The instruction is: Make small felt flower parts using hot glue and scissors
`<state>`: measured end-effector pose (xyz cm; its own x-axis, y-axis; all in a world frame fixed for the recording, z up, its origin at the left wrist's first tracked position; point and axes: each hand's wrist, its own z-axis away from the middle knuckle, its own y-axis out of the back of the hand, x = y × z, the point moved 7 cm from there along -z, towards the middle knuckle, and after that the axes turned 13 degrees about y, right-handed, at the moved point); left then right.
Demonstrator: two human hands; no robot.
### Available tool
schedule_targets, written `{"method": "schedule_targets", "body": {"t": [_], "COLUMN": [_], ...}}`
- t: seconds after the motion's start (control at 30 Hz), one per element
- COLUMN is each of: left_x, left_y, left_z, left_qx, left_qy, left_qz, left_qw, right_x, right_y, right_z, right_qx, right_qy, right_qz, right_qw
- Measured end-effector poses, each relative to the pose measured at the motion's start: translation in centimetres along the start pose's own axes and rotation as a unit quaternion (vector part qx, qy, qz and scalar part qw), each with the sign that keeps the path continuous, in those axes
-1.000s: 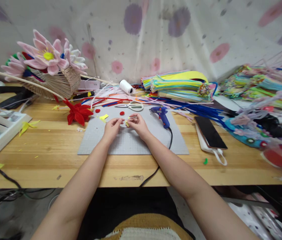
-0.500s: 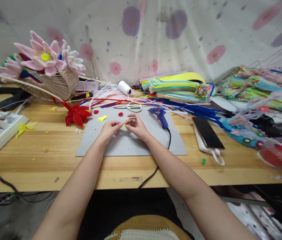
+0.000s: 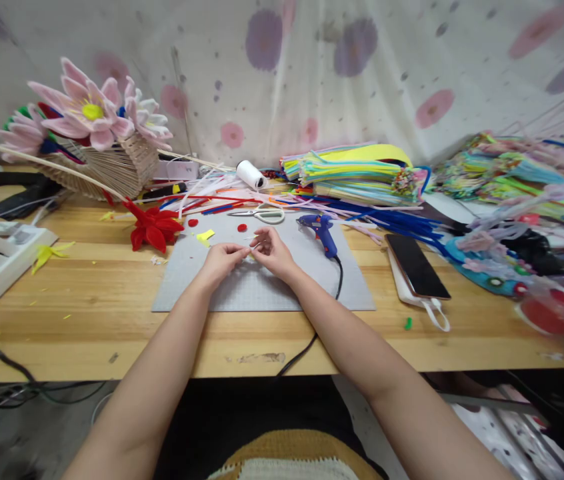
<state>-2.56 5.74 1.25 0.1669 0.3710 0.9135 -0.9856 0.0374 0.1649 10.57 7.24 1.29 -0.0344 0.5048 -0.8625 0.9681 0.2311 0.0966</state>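
Observation:
Both my hands meet over the grey cutting mat (image 3: 282, 293), fingertips pinched together. My left hand (image 3: 225, 260) is closed, thumb and forefinger touching the other hand's fingertips. My right hand (image 3: 275, 253) is closed too, its upper fingers curled. Between the fingertips is a small yellow piece, now almost wholly hidden. A thin white stem (image 3: 249, 239) shows beside my right fingers; what it joins is hidden. On the mat behind lie a yellow scrap (image 3: 205, 236), a red disc (image 3: 242, 228) and scissors (image 3: 267, 215). A blue glue gun (image 3: 323, 233) lies to the right.
A red fuzzy flower (image 3: 152, 227) lies left of the mat, near a basket of pink flowers (image 3: 92, 113). Behind are a white thread spool (image 3: 251, 175) and bundled pipe cleaners (image 3: 357, 173). A phone (image 3: 417, 265) rests at right, a power strip (image 3: 2, 260) at left.
My fingertips have shifted slightly against each other, and the small yellow piece that showed between them is now mostly covered. The things on the table stay where they were.

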Motion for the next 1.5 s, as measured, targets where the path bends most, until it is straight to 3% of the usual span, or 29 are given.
{"method": "schedule_targets", "body": {"t": [0.3,0.53,0.77,0.9,1.33,1.5], "left_x": [0.6,0.1,-0.1,-0.3,0.3,0.3], "left_y": [-0.3,0.2,0.1,-0.8,-1.2,-0.6], "left_z": [0.6,-0.2,-0.2,0.0,0.4,0.6], "left_qx": [0.015,0.045,0.086,0.073,0.016,0.051], "left_qy": [-0.009,-0.014,-0.010,-0.009,-0.017,-0.016], "left_qz": [-0.012,0.026,0.189,0.249,0.206,0.151], "left_qw": [1.000,0.999,0.978,0.966,0.978,0.987], "right_x": [-0.1,0.2,0.4,0.6,0.3,0.5], "right_y": [-0.1,0.2,0.2,-0.4,0.0,0.0], "right_z": [0.0,-0.1,-0.2,-0.4,-0.3,-0.2], "right_qx": [-0.006,0.029,0.066,0.065,0.055,0.043], "right_qy": [-0.014,-0.056,-0.084,-0.081,-0.077,-0.087], "right_qz": [-0.006,-0.059,-0.094,-0.090,-0.114,-0.111], "right_qw": [1.000,0.996,0.990,0.991,0.989,0.989]}}
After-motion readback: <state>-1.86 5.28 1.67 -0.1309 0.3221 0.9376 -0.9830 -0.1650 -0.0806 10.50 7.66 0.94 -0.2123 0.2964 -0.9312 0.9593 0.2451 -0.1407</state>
